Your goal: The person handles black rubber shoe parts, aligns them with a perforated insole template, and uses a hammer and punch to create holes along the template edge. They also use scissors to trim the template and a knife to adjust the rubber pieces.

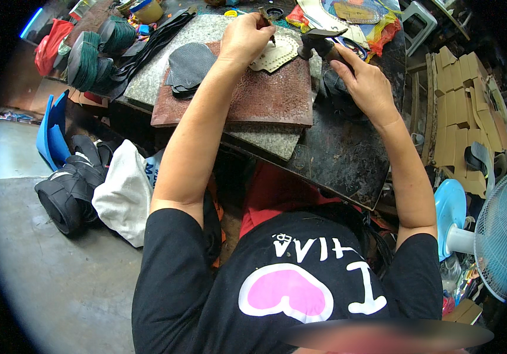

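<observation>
My left hand (246,39) is closed around a thin dark punch-like tool (273,40), which stands upright with its lower end at a cream pattern piece (276,57). A row of small holes or marks runs along that piece's edge. In my right hand (369,84) is a hammer (318,41), its dark head raised just right of the cream piece, apart from the tool. The piece lies on a worn reddish-brown board (253,106). A small stack of black textured sheets (189,68) rests on the board, left of my left forearm.
Under the board is a grey stone slab (265,140) on a dark table (342,159). Green cord spools (85,62) and black strips (153,50) lie at the left. A pedestal fan (498,236) and cardboard boxes (460,100) stand at the right, near a white stool (419,23).
</observation>
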Demonstrator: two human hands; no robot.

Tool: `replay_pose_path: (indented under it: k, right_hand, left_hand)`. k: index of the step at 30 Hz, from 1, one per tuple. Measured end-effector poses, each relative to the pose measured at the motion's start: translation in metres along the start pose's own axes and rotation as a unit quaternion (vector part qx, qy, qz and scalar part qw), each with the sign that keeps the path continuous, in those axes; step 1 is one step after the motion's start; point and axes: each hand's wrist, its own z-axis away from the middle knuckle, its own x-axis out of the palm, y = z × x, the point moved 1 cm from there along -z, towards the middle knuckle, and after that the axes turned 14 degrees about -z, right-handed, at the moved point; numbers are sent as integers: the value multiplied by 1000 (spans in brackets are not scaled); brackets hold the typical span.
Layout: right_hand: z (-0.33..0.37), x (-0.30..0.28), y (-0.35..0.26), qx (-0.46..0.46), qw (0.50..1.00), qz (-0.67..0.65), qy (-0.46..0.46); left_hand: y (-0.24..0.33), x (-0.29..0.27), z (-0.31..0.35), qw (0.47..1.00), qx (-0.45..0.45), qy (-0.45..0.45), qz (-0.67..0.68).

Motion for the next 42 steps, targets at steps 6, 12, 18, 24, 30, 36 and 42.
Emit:
replay_pose_path:
  k: [6, 12, 18, 24, 30, 36, 42]
  right_hand:
    - [-3, 0, 3, 30, 999, 8, -20]
    - [3, -2, -1, 148, 932, -313, -108]
    - [23, 12, -13, 248, 741, -602, -163]
    - [9, 21, -10, 230, 769, -585, -118]
    - [-11, 28, -13, 210, 817, -529, -94]
    - [-31, 23, -7, 161, 877, -440, -106]
    - [-16, -4, 0, 42, 980, -180, -77]
  left_hand:
    - [-6, -11, 16, 999, -10, -38, 21]
    - [-2, -11, 38, 995, -25, -9, 100]
    - [7, -15, 59, 975, -56, -1, 214]
    - [23, -17, 78, 953, -66, -19, 295]
    - [30, -17, 84, 955, -56, 3, 291]
    - [21, -24, 76, 973, -60, -14, 224]
    - [15, -24, 37, 961, -46, 93, 257]
